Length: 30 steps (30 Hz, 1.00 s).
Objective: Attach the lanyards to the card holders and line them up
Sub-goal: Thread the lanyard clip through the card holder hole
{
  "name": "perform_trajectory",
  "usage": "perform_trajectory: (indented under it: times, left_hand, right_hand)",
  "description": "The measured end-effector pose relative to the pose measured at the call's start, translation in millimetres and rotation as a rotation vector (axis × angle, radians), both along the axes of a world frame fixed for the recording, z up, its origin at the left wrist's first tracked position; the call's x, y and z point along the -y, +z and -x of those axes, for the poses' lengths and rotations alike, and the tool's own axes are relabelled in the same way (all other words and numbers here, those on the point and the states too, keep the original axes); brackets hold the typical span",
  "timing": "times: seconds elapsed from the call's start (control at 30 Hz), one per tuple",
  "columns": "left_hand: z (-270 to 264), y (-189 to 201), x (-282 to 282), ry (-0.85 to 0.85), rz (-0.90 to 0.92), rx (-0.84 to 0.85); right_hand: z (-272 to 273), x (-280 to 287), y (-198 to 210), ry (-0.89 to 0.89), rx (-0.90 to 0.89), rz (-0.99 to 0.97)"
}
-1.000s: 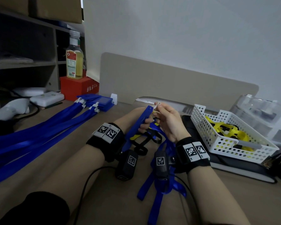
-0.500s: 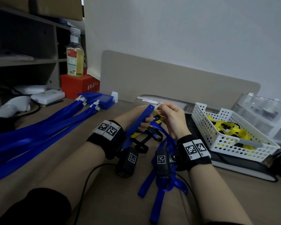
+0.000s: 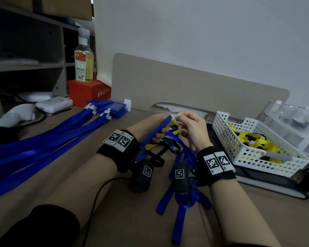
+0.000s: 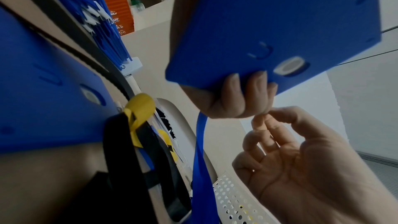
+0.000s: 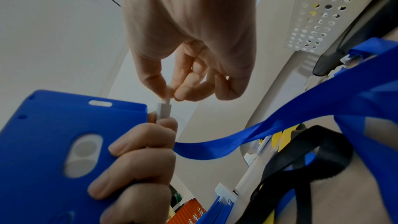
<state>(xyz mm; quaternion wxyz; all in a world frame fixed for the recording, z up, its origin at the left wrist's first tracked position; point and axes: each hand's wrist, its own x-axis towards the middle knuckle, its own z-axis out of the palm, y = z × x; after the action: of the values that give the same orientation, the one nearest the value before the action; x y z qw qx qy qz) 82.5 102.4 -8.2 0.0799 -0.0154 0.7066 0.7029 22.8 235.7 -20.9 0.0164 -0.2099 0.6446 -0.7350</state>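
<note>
Your left hand (image 3: 150, 129) grips a blue card holder (image 3: 157, 132) edge-up above the table (image 3: 132, 220), while your right hand (image 3: 193, 129) pinches the white clip (image 3: 176, 115) of a blue lanyard (image 3: 182, 198) right at the holder's top corner; the lanyard's loose loops trail down onto the table between your wrists; to the left a row of finished lanyards (image 3: 43, 148) runs back to a stack of blue holders (image 3: 112, 108); to the right a white basket (image 3: 253, 157) contains yellow straps (image 3: 253, 139).

From the left wrist, your fingers (image 4: 234, 94) curl round the lower edge of the card holder (image 4: 280, 23), near its oval slot (image 4: 289, 65); the lanyard strap (image 4: 200, 151) hangs down from under that hand; your right hand (image 4: 301, 159) sits just beside it, fingertips meeting your left knuckles.

From the right wrist, your thumb and forefinger (image 5: 155, 77) pinch the thin tab of the white clip (image 5: 164, 108); the clip stands just beside the holder's (image 5: 53, 134) top corner, touching your left fingers (image 5: 150, 135), and the strap (image 5: 280, 125) runs off to the right; whether the clip is threaded through the slot (image 5: 100, 103) I cannot tell.
</note>
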Motion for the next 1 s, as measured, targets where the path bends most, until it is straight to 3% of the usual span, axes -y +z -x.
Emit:
perform_trajectory:
  times: [0.33,0.4,0.5,0.57,0.73,1.0]
  left_hand:
    - [-4,1,-3,0.017,0.013,-0.012]
    - [-1,-2,-3,0.102,0.103,-0.078]
    - [1,-4,1,0.358,0.365,-0.238]
    - [4,-3,8,0.484,0.429,-0.310]
    - [6,2,19,0.491,0.605,-0.419]
    - [8,0,20,0.495,0.606,-0.440]
  right_hand:
    - [1,4,0,-0.135,-0.077,-0.021]
    - [5,4,-2,-0.190,-0.106,-0.037]
    - [12,2,-4,-0.239,-0.112,-0.016]
    - [12,1,-5,-0.213,-0.139,0.021]
    - [4,2,-3,-0.021,-0.254,0.021]
    - [6,5,-5,0.073,-0.298,-0.056]
